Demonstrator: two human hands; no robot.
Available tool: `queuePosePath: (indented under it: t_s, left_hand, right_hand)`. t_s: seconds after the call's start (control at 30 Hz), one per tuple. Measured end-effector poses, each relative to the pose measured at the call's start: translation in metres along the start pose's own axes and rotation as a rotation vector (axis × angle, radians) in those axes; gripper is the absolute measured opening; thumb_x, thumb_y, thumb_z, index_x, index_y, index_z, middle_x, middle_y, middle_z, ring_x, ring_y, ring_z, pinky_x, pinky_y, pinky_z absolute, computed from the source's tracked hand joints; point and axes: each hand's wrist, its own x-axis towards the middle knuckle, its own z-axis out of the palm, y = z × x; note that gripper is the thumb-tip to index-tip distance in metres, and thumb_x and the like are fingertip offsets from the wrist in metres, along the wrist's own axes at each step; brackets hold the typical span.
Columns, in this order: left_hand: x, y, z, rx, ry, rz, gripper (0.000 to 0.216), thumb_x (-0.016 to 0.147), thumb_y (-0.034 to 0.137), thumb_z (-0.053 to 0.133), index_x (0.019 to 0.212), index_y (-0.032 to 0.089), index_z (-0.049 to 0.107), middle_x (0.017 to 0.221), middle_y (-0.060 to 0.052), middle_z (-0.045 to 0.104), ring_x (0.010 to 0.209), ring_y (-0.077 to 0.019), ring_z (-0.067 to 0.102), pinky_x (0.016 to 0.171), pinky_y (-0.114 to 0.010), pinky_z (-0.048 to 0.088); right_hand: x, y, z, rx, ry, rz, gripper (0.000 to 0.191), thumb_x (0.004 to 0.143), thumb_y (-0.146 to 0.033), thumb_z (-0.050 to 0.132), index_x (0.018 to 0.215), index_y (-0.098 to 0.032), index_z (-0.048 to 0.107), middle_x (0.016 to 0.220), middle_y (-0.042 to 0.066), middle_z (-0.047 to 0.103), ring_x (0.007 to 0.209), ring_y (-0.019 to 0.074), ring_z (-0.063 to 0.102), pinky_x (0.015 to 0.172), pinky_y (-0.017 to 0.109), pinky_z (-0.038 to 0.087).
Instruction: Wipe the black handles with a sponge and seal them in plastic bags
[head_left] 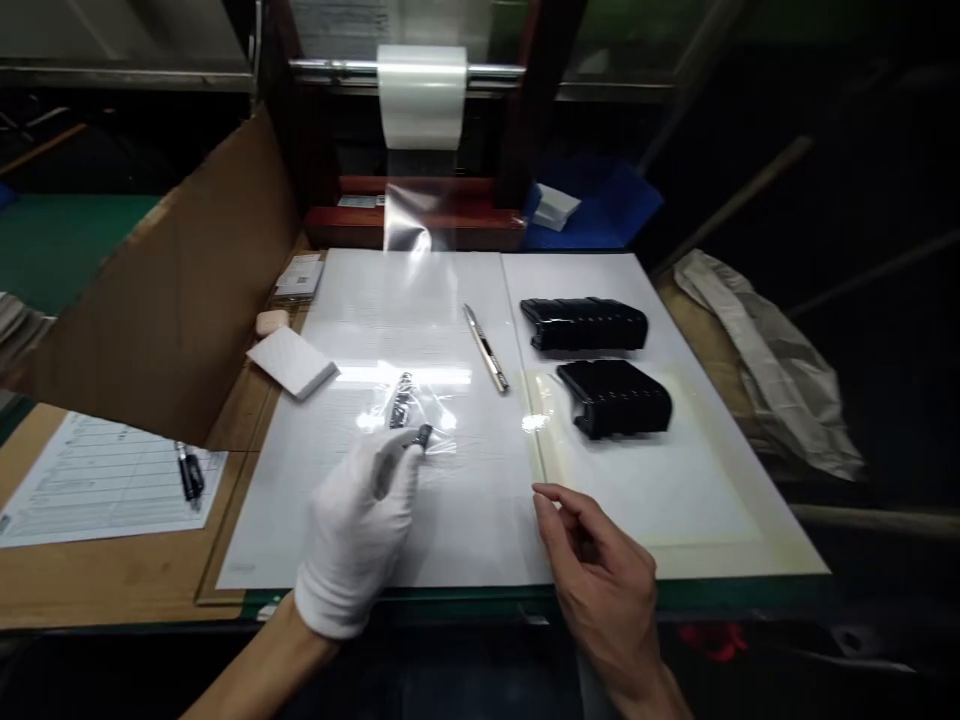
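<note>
My left hand [352,530], in a white glove, pinches a small black piece [424,435] between thumb and fingertips. Just beyond it, a narrow dark part [402,398] lies under or in shiny clear film [439,410] on the white work surface. My right hand [600,570] is bare, at the front edge of the surface, its thumb and index fingertips brought together. Whether something thin is between them I cannot make out. A slim metallic cutter knife [486,348] lies past the hands. To the right sit two stacks of glossy black parts [585,323], the nearer one [619,400] closer to my right hand.
A roll of clear film [422,100] hangs on a metal bar, its strip reaching down to the surface. At left are a cardboard panel [180,290], a white block [292,360] and a paper form [97,480] with pens [190,475]. A blue bin [600,205] stands behind.
</note>
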Motion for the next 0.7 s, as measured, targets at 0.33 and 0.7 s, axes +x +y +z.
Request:
queuePosePath:
  t_s: [0.33, 0.7]
  left_hand:
    - [0.046, 0.111, 0.139, -0.588, -0.635, -0.44, 0.036, 0.085, 0.043, 0.072, 0.101, 0.011, 0.069, 0.055, 0.002, 0.056, 0.049, -0.0141, 0.051, 0.053, -0.027, 0.038]
    - [-0.058, 0.043, -0.018, -1.165, -0.627, -0.711, 0.053, 0.087, 0.072, 0.057, 0.078, 0.02, 0.052, 0.047, 0.012, 0.022, 0.038, -0.0048, 0.012, 0.037, -0.022, 0.011]
  right_hand:
    - [-0.022, 0.019, -0.004, 0.114, 0.274, 0.093, 0.021, 0.093, -0.037, 0.066, 0.101, -0.019, 0.074, 0.063, -0.003, 0.058, 0.055, 0.0119, 0.052, 0.059, 0.024, 0.048]
    - [-0.028, -0.028, -0.006, 0.564, -0.132, 0.522, 0.053, 0.088, -0.065, 0.062, 0.105, -0.016, 0.074, 0.083, 0.01, 0.072, 0.065, 0.0187, 0.063, 0.048, 0.025, 0.049]
